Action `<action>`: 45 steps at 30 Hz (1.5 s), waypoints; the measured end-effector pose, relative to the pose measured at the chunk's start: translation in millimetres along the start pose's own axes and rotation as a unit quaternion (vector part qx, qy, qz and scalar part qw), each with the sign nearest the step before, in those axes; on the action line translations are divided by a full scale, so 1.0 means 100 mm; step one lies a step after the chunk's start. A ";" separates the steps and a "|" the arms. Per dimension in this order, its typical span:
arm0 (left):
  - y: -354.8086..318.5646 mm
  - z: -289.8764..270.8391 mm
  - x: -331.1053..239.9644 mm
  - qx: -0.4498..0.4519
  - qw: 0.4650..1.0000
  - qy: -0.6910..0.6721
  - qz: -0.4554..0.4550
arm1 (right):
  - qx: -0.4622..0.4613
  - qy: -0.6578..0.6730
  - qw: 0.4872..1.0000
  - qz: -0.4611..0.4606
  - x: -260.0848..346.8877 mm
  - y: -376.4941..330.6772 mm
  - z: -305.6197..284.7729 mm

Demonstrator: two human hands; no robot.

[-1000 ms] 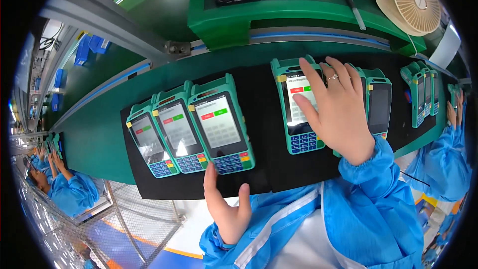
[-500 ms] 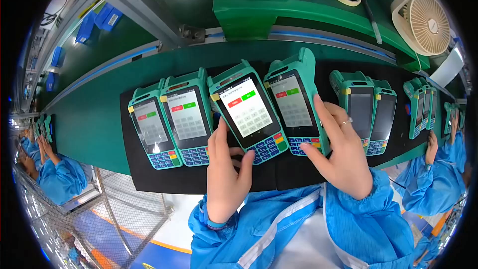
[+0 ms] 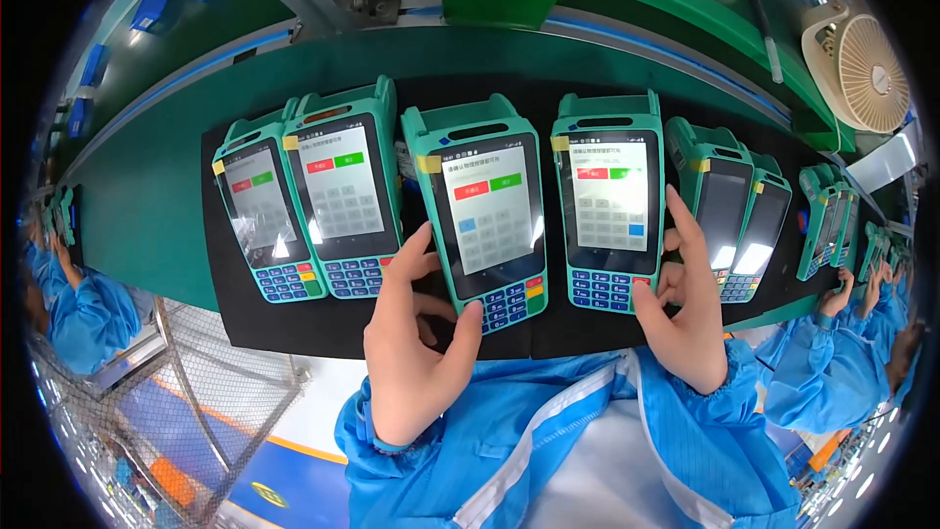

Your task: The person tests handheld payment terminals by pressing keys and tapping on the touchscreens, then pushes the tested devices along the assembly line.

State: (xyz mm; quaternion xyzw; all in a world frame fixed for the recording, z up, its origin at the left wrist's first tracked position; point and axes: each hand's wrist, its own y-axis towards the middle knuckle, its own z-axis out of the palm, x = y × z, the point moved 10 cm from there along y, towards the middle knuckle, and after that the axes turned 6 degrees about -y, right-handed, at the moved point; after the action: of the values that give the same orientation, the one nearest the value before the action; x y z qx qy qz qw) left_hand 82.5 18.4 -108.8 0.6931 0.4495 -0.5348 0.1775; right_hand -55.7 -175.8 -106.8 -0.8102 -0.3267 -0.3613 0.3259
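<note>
Left hand wrapping the lower end of the middle teal payment terminal, thumb pressing its keypad, fingers curled beneath; right hand half-open, steadying the next terminal by its right edge. Lying on black mat, green bench. Best keeping thumb squarely on rubbery keys, avoiding glossy glass; hard plastic shells, rounded corners.

Both forearms, clad in bright blue fabric sleeves, are coming up from the lower edge. The bare left hand is lying palm down, its thumb reaching up and right while the fingers are curling inward at a device's edge. The bare right hand is resting to the side, index finger stretching straight upward, thumb tucking in toward the left.
</note>
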 end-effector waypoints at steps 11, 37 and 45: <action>0.08 0.18 0.00 0.006 0.996 0.094 0.002 | 0.006 -0.173 0.983 -0.059 0.11 0.09 0.05; 0.08 0.18 0.02 0.096 0.995 0.016 0.003 | 0.169 0.014 0.985 0.020 -0.08 0.09 0.03; 0.12 0.26 0.01 0.057 0.998 0.030 0.005 | 0.090 -0.119 0.988 -0.035 0.01 0.14 0.08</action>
State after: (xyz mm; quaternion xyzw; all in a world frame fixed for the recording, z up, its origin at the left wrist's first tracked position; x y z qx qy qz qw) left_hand 77.1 -5.8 -122.2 0.7202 0.4197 -0.5377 0.1268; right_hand -41.0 -177.4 -114.0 -0.8027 -0.4230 -0.2425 0.3436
